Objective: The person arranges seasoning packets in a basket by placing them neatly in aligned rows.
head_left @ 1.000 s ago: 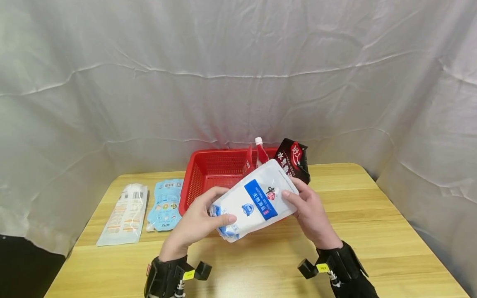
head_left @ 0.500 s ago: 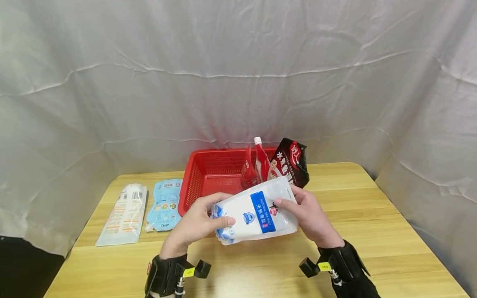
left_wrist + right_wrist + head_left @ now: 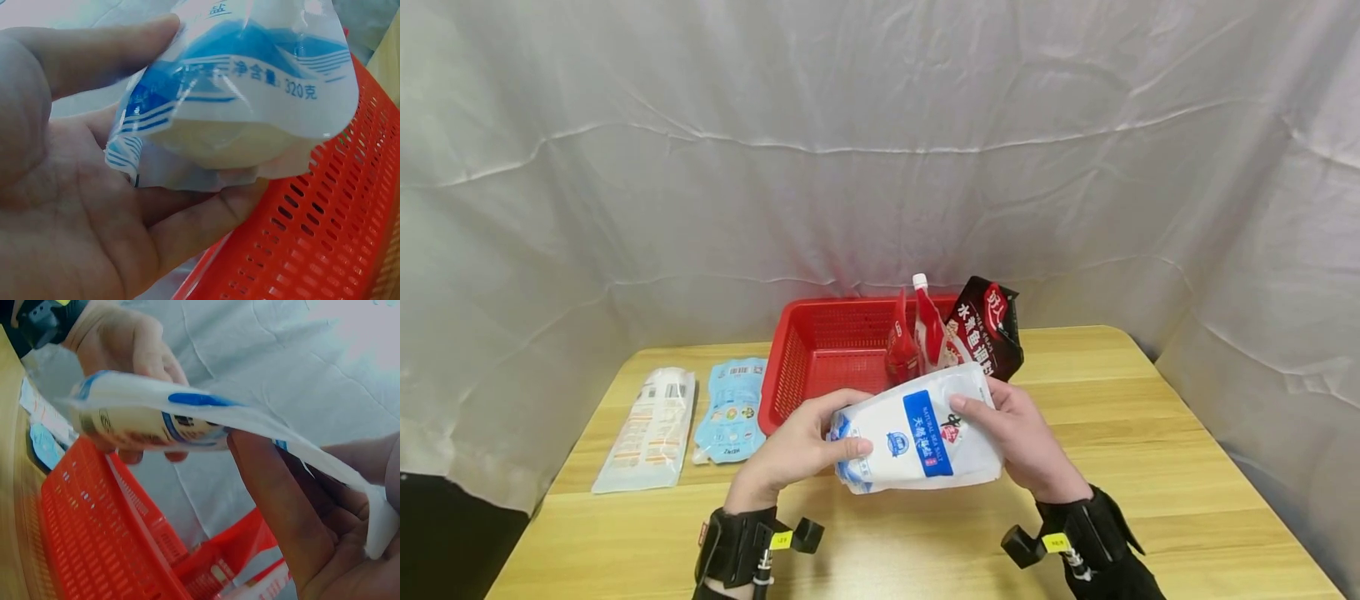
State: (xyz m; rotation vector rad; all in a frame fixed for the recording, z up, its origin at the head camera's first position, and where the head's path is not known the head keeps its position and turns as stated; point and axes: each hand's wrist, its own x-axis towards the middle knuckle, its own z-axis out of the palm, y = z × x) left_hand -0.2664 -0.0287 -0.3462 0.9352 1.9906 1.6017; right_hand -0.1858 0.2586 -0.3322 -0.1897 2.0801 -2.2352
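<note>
A white and blue bag of sea salt [image 3: 887, 417] is held up between both hands in front of the red basket. My left hand [image 3: 793, 450] grips its crinkled bottom end, thumb on the printed face and fingers beneath, as the left wrist view shows. At the other end my right hand [image 3: 1026, 433] pinches the flat top edge, thumb on the front and fingers behind. In the right wrist view the bag [image 3: 150, 422] is seen edge-on, thick toward the left hand [image 3: 125, 340] and thin at the right.
Behind the bag stands the red basket [image 3: 797, 333], holding a red pouch [image 3: 901, 346], a white-capped red pouch [image 3: 928, 321] and a black seasoning packet [image 3: 985, 325] at its right end. Left of it, a light blue pouch [image 3: 732, 412] and a white packet [image 3: 651, 429] lie on the wooden table [image 3: 1150, 467].
The bag's right end has come down, so the bag lies closer to level, and the right hand has lowered slightly with it. More of the basket's pouches now show. Both hands keep their hold.
</note>
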